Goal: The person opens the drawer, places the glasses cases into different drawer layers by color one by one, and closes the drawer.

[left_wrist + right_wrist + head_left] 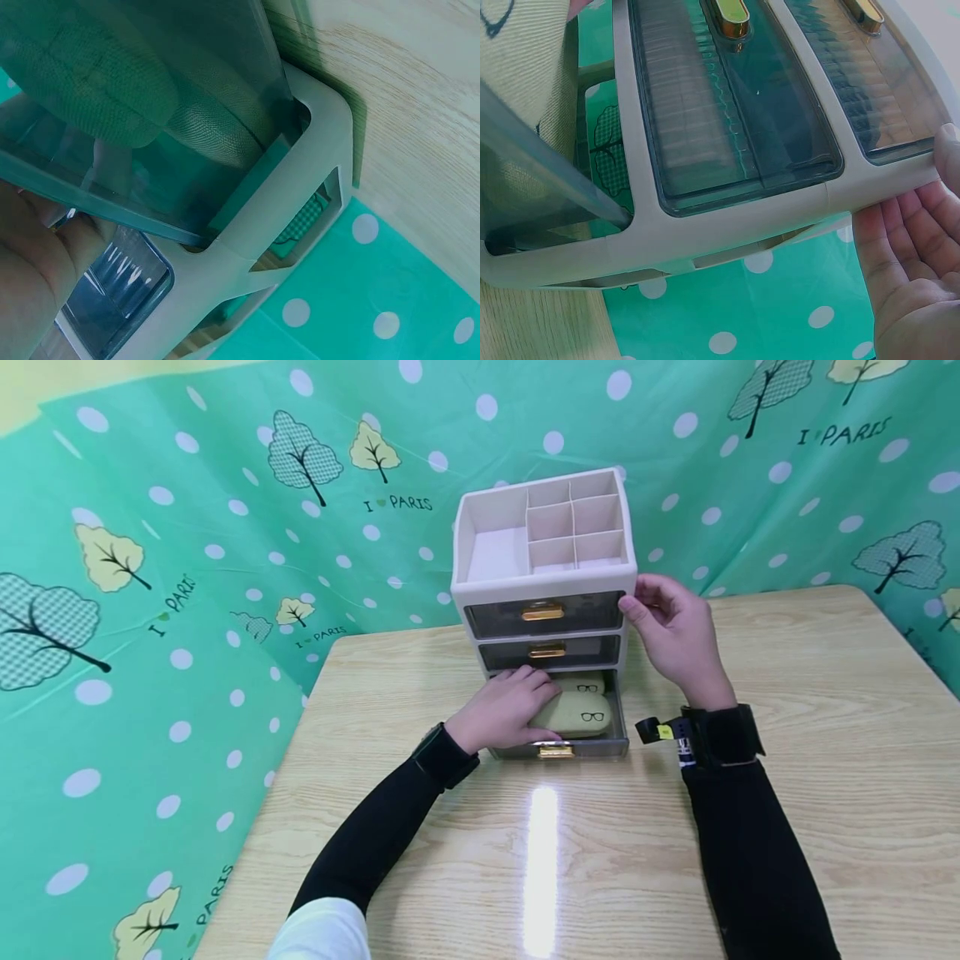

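A white desktop drawer organizer point(543, 572) stands on the table with its bottom drawer point(621, 727) pulled out. Two pale green glasses cases lie in that drawer, a front case point(573, 714) and a rear case point(588, 681), each printed with small black glasses. My left hand point(506, 706) reaches into the drawer and grips the front case's left end, thumb towards the drawer front. The fingertips' contact is partly hidden. My right hand point(678, 631) holds the organizer's upper right side, its thumb point(949, 154) on the front frame and its fingers point(907, 232) along the side.
Above the pulled-out drawer are two closed smoky drawers with gold handles, a middle drawer point(585, 652) and a top drawer point(588, 612). Divided compartments point(551, 522) form the organizer's top. A green dotted cloth point(375, 577) hangs behind and left of the wooden table point(420, 893).
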The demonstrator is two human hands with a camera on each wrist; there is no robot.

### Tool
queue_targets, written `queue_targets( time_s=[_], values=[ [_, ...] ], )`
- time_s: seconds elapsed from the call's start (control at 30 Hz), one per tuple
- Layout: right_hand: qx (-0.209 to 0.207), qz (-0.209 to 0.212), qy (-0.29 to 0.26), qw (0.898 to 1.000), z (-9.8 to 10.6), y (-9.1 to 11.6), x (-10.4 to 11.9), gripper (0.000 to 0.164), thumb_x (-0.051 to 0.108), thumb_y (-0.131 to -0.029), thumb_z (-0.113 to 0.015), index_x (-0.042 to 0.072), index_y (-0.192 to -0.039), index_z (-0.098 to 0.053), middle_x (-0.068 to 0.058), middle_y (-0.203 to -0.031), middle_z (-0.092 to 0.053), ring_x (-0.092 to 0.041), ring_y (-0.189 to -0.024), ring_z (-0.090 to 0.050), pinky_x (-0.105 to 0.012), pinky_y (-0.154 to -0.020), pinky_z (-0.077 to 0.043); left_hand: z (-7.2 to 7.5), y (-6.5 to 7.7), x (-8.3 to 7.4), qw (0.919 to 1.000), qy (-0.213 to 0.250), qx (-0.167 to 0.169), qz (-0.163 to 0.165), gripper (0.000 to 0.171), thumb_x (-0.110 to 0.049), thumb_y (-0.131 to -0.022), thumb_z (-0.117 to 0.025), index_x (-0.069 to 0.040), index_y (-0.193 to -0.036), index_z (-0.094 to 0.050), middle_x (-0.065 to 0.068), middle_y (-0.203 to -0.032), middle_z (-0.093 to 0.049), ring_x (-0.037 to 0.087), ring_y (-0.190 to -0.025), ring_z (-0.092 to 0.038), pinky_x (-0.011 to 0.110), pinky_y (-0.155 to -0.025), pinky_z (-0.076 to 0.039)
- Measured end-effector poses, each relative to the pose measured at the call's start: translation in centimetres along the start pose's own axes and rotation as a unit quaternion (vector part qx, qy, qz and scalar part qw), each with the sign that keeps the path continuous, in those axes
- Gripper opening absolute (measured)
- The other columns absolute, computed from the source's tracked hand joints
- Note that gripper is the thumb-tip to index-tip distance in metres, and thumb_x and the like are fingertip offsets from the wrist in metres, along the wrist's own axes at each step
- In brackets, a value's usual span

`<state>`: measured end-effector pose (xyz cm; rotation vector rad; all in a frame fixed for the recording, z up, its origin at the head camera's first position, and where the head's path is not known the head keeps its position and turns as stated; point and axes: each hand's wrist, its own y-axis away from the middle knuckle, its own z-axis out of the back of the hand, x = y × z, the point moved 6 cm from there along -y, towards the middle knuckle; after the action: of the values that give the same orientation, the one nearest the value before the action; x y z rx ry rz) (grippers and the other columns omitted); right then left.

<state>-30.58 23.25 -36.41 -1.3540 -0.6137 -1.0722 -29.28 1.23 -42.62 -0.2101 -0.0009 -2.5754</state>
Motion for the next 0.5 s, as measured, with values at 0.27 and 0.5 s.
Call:
queue_targets(
  time_s=[0.27,0.5],
  values=[
    [0.003,-0.006,-0.001,1.000,-0.11,0.01,0.04,0.035,0.017,-0.100,-0.068,-0.003,-0.129,-0.065,-0.009,-0.112,-0.067,-0.013,-0.102,-0.063,-0.016,-0.088,-0.053,-0.01,-0.15,-0.09,0.9999,0.002,0.013,-0.004,0.072,-0.065,-0.084,-0.075,-0.014,-0.133,-0.066,0.001,-0.124,-0.064,0.019,-0.111,-0.058,0.036,-0.091,-0.056],
    [0.002,-0.004,0.007,1.000,-0.10,-0.05,0.05,0.035,0.020,-0.101,-0.068,-0.002,-0.128,-0.065,-0.006,-0.111,-0.067,-0.014,-0.103,-0.063,-0.017,-0.089,-0.053,-0.20,-0.15,-0.06,0.9993,0.036,0.010,-0.003,0.058,-0.060,-0.086,-0.077,-0.015,-0.122,-0.071,-0.001,-0.114,-0.065,0.015,-0.102,-0.061,0.032,-0.082,-0.057]
  ],
)
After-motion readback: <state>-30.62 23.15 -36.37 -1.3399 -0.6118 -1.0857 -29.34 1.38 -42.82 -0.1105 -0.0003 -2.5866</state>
